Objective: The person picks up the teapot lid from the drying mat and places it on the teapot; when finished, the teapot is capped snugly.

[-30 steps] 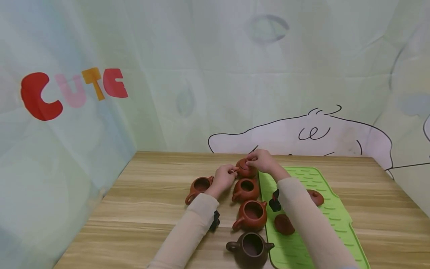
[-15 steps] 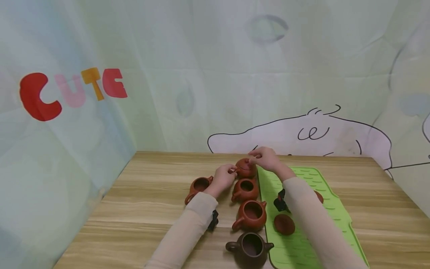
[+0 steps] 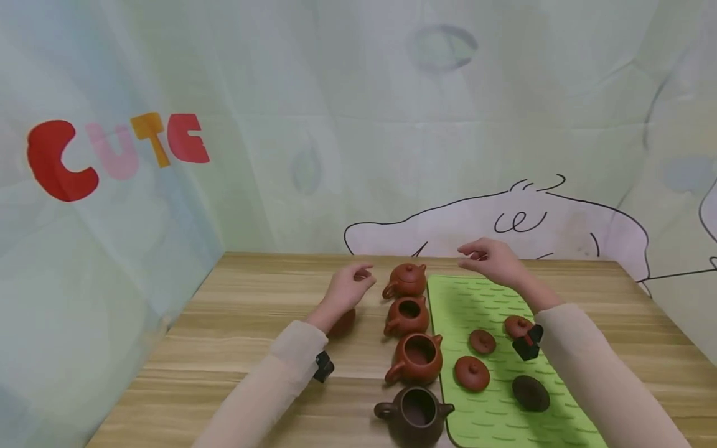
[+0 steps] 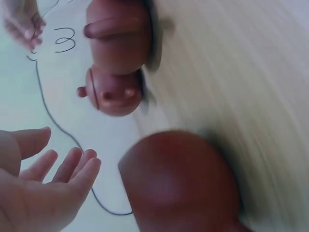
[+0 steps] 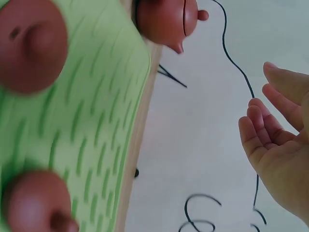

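Note:
My left hand (image 3: 348,289) hovers left of a small reddish-brown teapot (image 3: 407,281) with its lid on, at the far end of a row. In the left wrist view its fingers (image 4: 65,174) are loosely bent around nothing. Behind that wrist, another reddish teapot (image 3: 344,323) is partly hidden. My right hand (image 3: 494,260) is raised over the far end of the green mat (image 3: 456,298), relaxed and holding nothing. Nearer in the row stand two lidless reddish teapots, a smaller one (image 3: 407,318) and a rounder one (image 3: 417,361), then a dark brown lidless teapot (image 3: 417,423).
On the mat lie three reddish lids, a small one (image 3: 482,341), a nearer one (image 3: 472,374) and one (image 3: 516,326) beside the right wrist's camera, plus a dark lid (image 3: 531,393). A printed curtain (image 3: 280,155) hangs behind the wooden table (image 3: 252,323).
Both hands have let go of the lidded teapot, the left moving left and the right moving right. The left forearm now covers more of the leftmost teapot; more lids show on the mat.

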Tool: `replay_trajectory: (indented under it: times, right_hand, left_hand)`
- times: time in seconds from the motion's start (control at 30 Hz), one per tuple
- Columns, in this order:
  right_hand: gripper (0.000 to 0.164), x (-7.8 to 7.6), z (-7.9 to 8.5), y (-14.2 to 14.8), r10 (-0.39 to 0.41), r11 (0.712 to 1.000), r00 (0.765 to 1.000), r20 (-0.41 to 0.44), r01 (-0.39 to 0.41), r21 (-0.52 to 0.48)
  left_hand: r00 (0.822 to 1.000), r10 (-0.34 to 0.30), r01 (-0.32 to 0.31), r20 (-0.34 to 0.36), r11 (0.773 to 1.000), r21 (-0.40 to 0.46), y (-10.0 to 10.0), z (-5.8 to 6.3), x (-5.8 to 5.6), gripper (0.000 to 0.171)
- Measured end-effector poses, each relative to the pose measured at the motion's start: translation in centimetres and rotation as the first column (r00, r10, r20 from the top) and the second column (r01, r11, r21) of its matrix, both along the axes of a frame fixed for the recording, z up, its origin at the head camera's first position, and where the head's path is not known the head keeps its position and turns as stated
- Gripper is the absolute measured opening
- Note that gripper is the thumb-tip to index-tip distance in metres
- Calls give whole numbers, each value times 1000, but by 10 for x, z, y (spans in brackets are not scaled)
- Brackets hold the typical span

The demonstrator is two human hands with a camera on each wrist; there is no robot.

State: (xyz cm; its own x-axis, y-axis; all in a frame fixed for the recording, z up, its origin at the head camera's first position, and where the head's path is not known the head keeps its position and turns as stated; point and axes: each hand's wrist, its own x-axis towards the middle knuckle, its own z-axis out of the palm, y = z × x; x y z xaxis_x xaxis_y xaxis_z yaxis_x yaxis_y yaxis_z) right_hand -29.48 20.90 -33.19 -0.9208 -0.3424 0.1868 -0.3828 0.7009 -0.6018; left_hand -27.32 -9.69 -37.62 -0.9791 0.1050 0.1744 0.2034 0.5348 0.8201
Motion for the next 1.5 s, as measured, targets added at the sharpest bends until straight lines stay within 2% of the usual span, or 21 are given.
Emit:
replay_trajectory:
  times: [0.27,0.5,0.67,0.83,1.07,1.27,1.37,1.5]
  right_hand:
    - [35,26,6,36,-5,1000,999,-45,6,21]
    - [36,45,-3,57,-17,999,999,-31,19,47]
    - [35,54,-13,66,-22,999,999,-40,24,47]
    - [32,61,-27,74,-4,999,998,-61,7,49]
    - [32,68,-46,81,-11,1000,999,-45,13,26]
    - [37,68,-57,84,-31,999,999,14,30,25]
    - [39,68,-60,85,-30,999,998,48,28,45]
    - [40,68,-63,89,-43,996,997,68,37,86]
  left_hand:
    - [999,41,-44,32,997,68,-33,7,23,37]
    - [997,66,-70,42,992,102,-58,3,40,37]
    - [997,73,-75,22,992,106,-70,-3,51,37]
    - [996,80,-83,31,989,125,-76,-13,62,39]
    - [987,138,-147,82,981,125,-80,-27,75,43]
    - [976,191,-203,101,970,130,-81,-36,79,37]
    - [975,199,-210,95,969,130,-82,-39,81,33]
    - [973,196,-214,124,965,154,-82,-44,84,28]
